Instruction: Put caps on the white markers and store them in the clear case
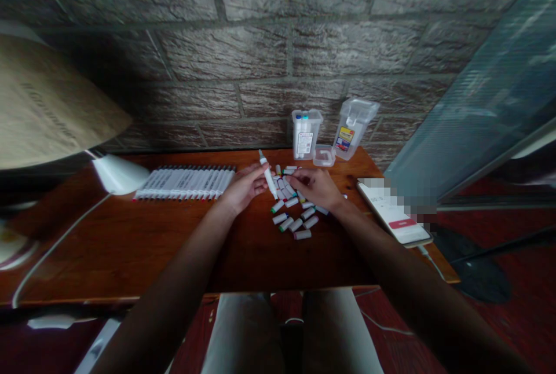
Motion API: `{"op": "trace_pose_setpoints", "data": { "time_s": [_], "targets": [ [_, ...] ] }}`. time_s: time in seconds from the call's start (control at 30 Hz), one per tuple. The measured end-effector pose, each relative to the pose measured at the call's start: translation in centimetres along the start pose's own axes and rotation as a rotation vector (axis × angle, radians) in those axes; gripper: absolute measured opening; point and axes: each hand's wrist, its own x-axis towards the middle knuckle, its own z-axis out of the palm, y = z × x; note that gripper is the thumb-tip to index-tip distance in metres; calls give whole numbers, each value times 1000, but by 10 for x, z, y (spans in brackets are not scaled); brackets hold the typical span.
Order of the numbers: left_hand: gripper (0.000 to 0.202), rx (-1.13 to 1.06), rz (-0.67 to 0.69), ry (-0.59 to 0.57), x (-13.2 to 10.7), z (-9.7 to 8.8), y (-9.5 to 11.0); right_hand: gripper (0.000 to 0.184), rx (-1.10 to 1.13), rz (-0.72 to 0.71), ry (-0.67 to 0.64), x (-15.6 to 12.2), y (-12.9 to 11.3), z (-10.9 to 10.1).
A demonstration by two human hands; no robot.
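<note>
My left hand (247,187) is closed around a white marker (268,176), held tilted with its greyish tip pointing up. To its right, my right hand (319,186) has its fingers bent and drawn together over a loose heap of short white marker caps (295,224) with coloured ends. Its fingertips are among the caps, and whatever they pinch is too small to make out. Left of my left hand, a row of white markers (186,183) lies side by side on the wooden table (174,246).
Against the brick wall stand a clear box (307,136) with a few markers inside, another clear box (354,128) and a small clear lid (324,156). A phone (391,212) with a cable lies at the right edge. A lamp (119,174) stands at left.
</note>
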Motion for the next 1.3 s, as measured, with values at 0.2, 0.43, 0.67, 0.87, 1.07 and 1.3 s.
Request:
{"op": "trace_pose_setpoints", "data": {
  "time_s": [0.2, 0.43, 0.67, 0.87, 1.07, 1.3],
  "targets": [
    [30, 91, 51, -137, -6, 4, -1, 38, 385, -58, -179, -4, -13, 5],
    [36, 74, 37, -212, -11, 6, 0, 33, 584, -46, -274, -6, -22, 7],
    [28, 83, 70, -258, -15, 8, 3, 32, 681, 70, -280, -4, -25, 4],
    [27, 111, 98, -245, -17, 9, 3, 31, 728, 96, -264, -4, -23, 4],
    [26, 131, 146, -204, -12, 8, -1, 35, 636, 73, -302, -5, -22, 5],
    [29, 153, 97, -235, -14, 9, -2, 33, 665, 73, -310, -4, -24, 4]
  ]
}}
